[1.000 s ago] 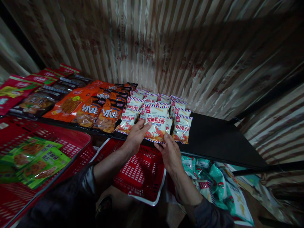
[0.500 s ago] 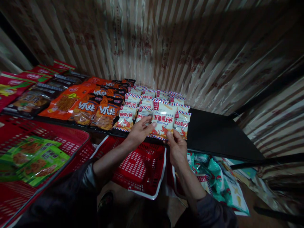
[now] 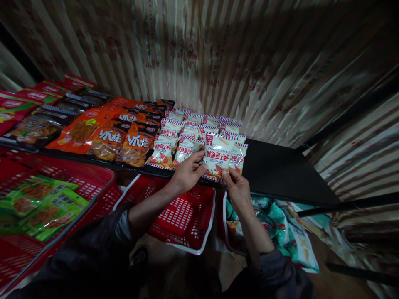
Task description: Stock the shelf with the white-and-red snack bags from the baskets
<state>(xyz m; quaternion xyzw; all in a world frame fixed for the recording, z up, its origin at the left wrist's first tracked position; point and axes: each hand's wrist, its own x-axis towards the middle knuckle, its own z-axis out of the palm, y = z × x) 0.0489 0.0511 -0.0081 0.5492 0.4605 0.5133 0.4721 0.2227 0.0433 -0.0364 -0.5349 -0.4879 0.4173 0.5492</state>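
A white snack bag [image 3: 220, 157] with red lettering and striped edges stands at the front of the black shelf [image 3: 280, 170]. My right hand [image 3: 238, 189] pinches its lower right corner between thumb and fingers. At its lower left side is my left hand [image 3: 188, 171], fingers apart and fingertips near or against the bag's edge. Rows of matching white bags [image 3: 162, 151] stand behind it and to its left; another, partly covered, shows on its right.
Orange and black snack bags [image 3: 137, 143] fill the shelf's left part. Below are a red basket [image 3: 181, 211], a red basket rim [image 3: 106, 182] around green packs [image 3: 52, 211], and teal bags [image 3: 280, 226]. Striped curtain [image 3: 199, 54] hangs behind.
The bag and both hands have shifted slightly right along the row, uncovering more of the white bag left of it. The view has moved a little too.
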